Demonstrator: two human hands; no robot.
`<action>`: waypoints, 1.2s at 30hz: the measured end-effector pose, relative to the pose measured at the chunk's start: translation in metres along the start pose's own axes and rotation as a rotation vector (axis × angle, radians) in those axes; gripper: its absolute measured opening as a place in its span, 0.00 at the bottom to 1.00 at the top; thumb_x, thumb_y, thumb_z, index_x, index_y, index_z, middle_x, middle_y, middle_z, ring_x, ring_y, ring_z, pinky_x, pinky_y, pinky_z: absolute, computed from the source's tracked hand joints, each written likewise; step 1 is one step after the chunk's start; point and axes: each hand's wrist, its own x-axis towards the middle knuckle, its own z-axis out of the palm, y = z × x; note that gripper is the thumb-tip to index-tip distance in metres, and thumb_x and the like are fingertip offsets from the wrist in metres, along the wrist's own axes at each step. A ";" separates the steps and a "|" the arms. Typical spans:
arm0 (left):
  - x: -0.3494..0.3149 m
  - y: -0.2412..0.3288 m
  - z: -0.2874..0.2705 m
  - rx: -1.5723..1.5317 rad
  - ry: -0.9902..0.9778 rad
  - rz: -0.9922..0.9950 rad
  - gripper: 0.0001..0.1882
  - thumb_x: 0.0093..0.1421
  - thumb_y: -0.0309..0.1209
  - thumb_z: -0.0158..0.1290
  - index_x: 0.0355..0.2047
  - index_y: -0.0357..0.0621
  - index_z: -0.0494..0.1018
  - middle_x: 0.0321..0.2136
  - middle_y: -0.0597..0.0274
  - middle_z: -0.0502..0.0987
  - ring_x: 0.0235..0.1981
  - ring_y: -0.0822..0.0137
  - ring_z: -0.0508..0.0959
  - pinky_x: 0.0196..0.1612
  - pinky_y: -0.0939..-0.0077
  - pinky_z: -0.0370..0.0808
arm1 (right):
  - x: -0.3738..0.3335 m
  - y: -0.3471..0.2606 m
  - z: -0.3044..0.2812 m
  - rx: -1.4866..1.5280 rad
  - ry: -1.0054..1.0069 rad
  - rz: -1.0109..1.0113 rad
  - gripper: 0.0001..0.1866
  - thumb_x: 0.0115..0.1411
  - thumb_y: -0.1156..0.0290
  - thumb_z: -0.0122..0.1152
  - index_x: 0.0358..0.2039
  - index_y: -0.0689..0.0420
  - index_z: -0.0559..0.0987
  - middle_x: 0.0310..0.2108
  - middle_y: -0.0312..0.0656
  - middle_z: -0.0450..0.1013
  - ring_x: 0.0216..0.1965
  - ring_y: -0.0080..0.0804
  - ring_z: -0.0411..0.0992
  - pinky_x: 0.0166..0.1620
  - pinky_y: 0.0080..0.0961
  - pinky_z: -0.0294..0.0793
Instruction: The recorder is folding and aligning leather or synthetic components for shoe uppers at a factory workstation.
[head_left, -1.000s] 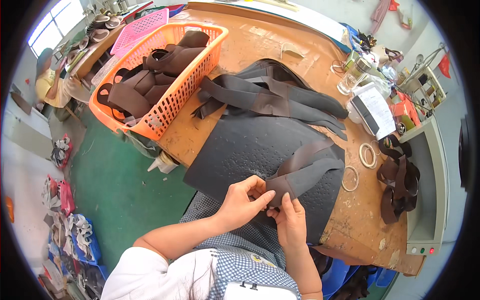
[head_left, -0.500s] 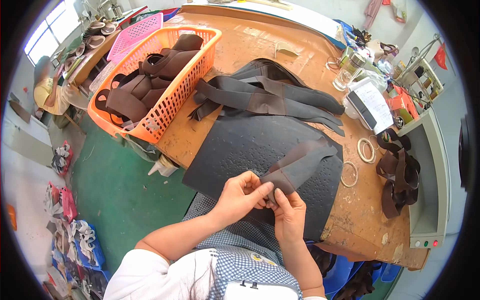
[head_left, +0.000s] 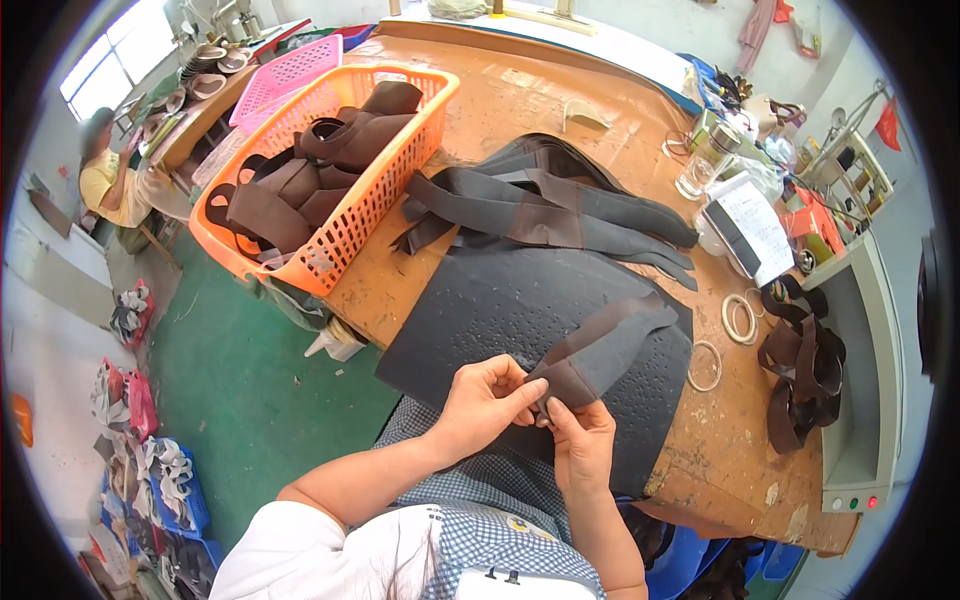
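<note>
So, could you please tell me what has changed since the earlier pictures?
The far ends of the held strip now appear closer together over the black mat. The left hand and right hand still pinch its near end; nothing was let go. The orange basket and strip pile stayed put; the view shifted slightly.

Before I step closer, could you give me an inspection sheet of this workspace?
Surface: brown table, stained, with a pitted black mat.
Job's things: grey-and-brown strip above the mat; piled strips at its far edge.
Clutter: cream rings and a paper sheet at right; orange basket of brown strips at left.
Grip: left hand and right hand pinch the strip's near end.
Cables: cannot tell amid the right-hand clutter.
Surroundings: green floor; seated person at far left.
</note>
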 end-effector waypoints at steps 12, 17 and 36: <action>0.009 0.006 -0.029 0.285 -0.249 0.054 0.11 0.66 0.31 0.52 0.38 0.33 0.78 0.29 0.57 0.83 0.28 0.71 0.83 0.34 0.77 0.79 | -0.006 0.000 -0.008 -0.060 0.103 0.022 0.13 0.57 0.84 0.61 0.44 0.63 0.79 0.36 0.40 0.79 0.33 0.24 0.76 0.33 0.21 0.76; 0.029 0.076 -0.086 0.940 0.218 0.568 0.07 0.61 0.29 0.55 0.32 0.38 0.78 0.24 0.56 0.81 0.26 0.66 0.82 0.31 0.72 0.77 | -0.002 0.009 -0.024 -0.234 0.143 -0.123 0.11 0.57 0.85 0.61 0.41 0.64 0.81 0.33 0.39 0.79 0.30 0.22 0.75 0.32 0.21 0.76; 0.058 0.157 -0.302 0.376 0.990 0.562 0.14 0.56 0.35 0.61 0.32 0.34 0.77 0.26 0.64 0.77 0.29 0.74 0.75 0.34 0.73 0.73 | 0.001 0.023 -0.021 -0.359 0.057 -0.235 0.11 0.58 0.85 0.59 0.42 0.64 0.81 0.32 0.39 0.78 0.26 0.21 0.74 0.28 0.20 0.76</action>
